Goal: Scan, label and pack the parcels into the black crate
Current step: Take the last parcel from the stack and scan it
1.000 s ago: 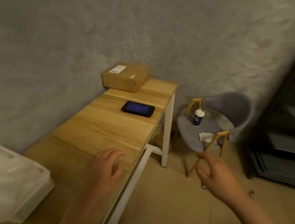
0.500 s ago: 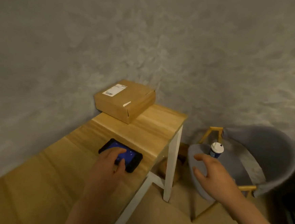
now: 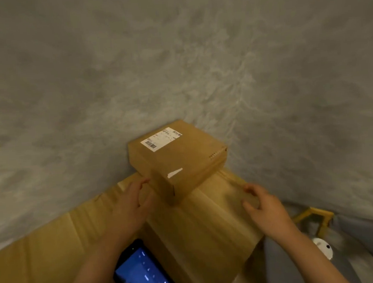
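Note:
A brown cardboard parcel (image 3: 180, 157) with a white barcode label on top sits at the far end of the wooden table (image 3: 210, 224), against the grey wall. My left hand (image 3: 132, 203) reaches to the parcel's left near side, fingers loosely curved and at or just short of its lower edge. My right hand (image 3: 264, 206) hovers over the table to the right of the parcel, fingers spread and holding nothing. A black handheld scanner (image 3: 145, 276) with a lit blue screen lies on the table under my left forearm. The black crate is out of view.
The table's right edge runs close to my right hand. Below it stands a grey chair (image 3: 356, 244) with yellow wooden arms, and a white-lidded cup (image 3: 323, 247) sits on its seat. The grey wall closes off the far side.
My view moved forward toward the parcel. My left hand left the scanner and reached the parcel's left side. My right hand rose from beside the chair to above the table's right part.

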A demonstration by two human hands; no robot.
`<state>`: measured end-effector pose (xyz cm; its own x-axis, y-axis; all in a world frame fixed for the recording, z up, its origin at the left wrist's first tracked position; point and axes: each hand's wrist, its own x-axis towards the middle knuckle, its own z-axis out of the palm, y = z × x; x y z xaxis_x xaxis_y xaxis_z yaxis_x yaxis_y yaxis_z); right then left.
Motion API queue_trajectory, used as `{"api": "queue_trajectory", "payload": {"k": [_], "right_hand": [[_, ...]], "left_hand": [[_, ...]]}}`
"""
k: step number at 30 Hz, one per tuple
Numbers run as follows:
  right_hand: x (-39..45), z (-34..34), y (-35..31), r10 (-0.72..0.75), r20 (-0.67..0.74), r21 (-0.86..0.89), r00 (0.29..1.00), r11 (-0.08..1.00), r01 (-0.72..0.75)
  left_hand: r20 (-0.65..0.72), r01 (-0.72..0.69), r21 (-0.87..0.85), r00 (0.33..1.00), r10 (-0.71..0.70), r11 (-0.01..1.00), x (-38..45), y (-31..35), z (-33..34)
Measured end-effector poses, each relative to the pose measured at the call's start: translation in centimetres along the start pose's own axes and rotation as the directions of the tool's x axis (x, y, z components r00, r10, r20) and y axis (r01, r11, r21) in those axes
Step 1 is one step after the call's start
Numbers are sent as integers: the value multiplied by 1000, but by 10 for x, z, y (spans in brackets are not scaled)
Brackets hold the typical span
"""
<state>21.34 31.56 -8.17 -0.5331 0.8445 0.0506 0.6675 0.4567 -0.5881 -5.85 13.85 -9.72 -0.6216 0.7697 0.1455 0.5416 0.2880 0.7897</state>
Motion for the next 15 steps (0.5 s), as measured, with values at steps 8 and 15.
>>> {"api": "queue_trajectory", "payload": {"k": [8, 15], "right_hand": [[90, 42, -32, 112, 111, 395, 988, 907, -147], [117, 69, -47, 197, 79, 646, 977, 736, -200]], "left_hand": [[-92, 207, -139, 971, -221, 968, 89, 2, 12], [-232, 292, -107, 922, -309, 951, 152, -7, 14]]}}
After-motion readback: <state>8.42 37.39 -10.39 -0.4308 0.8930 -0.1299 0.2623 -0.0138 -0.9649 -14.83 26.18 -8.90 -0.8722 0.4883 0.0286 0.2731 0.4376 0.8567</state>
